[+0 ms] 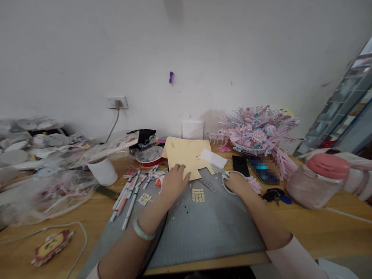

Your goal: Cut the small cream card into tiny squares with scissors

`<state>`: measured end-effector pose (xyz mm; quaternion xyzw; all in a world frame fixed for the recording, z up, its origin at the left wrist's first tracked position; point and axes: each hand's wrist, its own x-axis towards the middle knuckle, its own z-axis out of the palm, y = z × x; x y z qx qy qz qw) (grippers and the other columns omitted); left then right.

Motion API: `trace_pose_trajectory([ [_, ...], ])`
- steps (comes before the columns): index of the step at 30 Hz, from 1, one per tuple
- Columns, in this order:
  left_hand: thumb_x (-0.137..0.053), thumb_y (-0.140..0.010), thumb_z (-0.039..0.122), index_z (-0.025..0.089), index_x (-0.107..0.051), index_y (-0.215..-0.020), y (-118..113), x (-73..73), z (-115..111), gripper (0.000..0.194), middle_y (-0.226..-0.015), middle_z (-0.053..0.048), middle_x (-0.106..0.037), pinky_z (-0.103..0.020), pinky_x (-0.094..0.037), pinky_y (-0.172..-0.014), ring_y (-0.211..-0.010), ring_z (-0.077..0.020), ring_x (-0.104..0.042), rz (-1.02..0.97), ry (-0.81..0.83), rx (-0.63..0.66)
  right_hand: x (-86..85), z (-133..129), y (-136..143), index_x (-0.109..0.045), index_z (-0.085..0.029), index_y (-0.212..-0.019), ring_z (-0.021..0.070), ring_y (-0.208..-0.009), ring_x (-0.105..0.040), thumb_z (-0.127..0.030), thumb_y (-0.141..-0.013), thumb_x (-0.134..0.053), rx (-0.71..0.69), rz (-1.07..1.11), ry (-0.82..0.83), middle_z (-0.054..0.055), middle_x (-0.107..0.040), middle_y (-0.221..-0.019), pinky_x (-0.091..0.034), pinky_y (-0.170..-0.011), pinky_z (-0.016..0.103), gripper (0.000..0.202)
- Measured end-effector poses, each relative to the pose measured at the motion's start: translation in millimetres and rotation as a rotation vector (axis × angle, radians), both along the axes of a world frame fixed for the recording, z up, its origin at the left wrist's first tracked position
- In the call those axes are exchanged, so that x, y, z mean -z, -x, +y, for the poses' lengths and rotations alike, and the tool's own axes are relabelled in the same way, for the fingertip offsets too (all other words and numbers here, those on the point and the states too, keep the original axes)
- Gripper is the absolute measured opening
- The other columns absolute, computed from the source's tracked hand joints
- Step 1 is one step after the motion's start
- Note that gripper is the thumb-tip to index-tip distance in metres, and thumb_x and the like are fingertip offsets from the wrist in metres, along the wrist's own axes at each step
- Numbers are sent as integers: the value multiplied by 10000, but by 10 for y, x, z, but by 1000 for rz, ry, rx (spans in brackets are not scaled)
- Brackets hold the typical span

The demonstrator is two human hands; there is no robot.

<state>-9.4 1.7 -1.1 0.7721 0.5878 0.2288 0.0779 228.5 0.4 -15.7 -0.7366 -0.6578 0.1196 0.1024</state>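
Observation:
My left hand (173,181) lies with its fingers over the lower edge of a pale yellow card sheet (187,153), which has a notch cut from its lower right corner. Fingers closed, my right hand (236,183) grips scissors (226,176) with large white handle loops, right of the sheet. A folded white paper (214,158) overlaps the sheet's right side. Between my hands a small block of cream-coloured pieces (198,195) rests on the grey mat (209,228), below a clear ruler-like strip (208,185).
Several markers (130,201) lie left of my left hand, near a red-rimmed bowl (149,155). At the right are a pink beaded headdress (258,131), phones (240,164), keys (275,197) and a pink-lidded jar (315,186). Plastic bags (52,193) fill the left.

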Motion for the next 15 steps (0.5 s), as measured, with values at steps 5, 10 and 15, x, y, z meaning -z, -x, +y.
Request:
trace_pose_trajectory([
  [5, -554, -767, 180, 172, -530, -1151, 179, -6, 109, 385, -1190, -105, -538, -426, -311, -959, -1145, -284, -425, 276, -68, 77, 61, 115, -49, -662, -101, -939, 246, -907, -617, -194, -827, -502, 75, -87, -10, 180, -669, -973, -425, -733, 286, 216],
  [10, -525, -749, 94, 172, -558, -1110, 168, 107, 152, 371, -1154, -95, -574, -410, -340, -923, -1115, -266, -465, 414, -96, 147, 124, 162, -123, -597, -121, -1050, 220, -967, -590, -268, -860, -535, 109, -58, -69, 140, -613, -1066, -461, -808, 330, 248],
  [15, -427, -838, 112, 155, -604, -1006, 159, 150, 222, 248, -1034, -88, -628, -351, -403, -860, -999, -232, -544, 438, -136, 156, 228, 89, -316, -619, -170, -990, 221, -889, -598, -338, -815, -584, 127, 39, -139, 106, -632, -971, -491, -750, 366, 246],
])
